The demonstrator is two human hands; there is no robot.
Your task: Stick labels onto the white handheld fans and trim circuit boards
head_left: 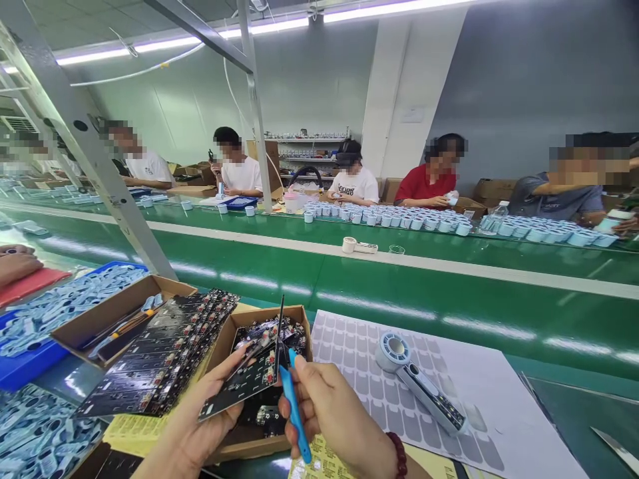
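Note:
My left hand (200, 416) grips a black circuit board panel (242, 384), tilted up over a small cardboard box (305, 320). Closed around the handles of blue-handled pliers (295, 409) is my right hand (337, 399). Their dark jaws meet the panel's right edge and are mostly hidden, so I cannot tell if they are shut. Inside the box lie many small circuit boards (297, 332). A fanned stack of black circuit board panels (164, 346) rests left of my left hand.
A light-blue handheld device (429, 392) lies on a sticker sheet (344, 359) at right. Left are blue plastic parts (74, 303) in a blue tray and an open carton (124, 293) with tools. Across the green conveyor (399, 293), several people sit behind rows of blue cups (389, 216).

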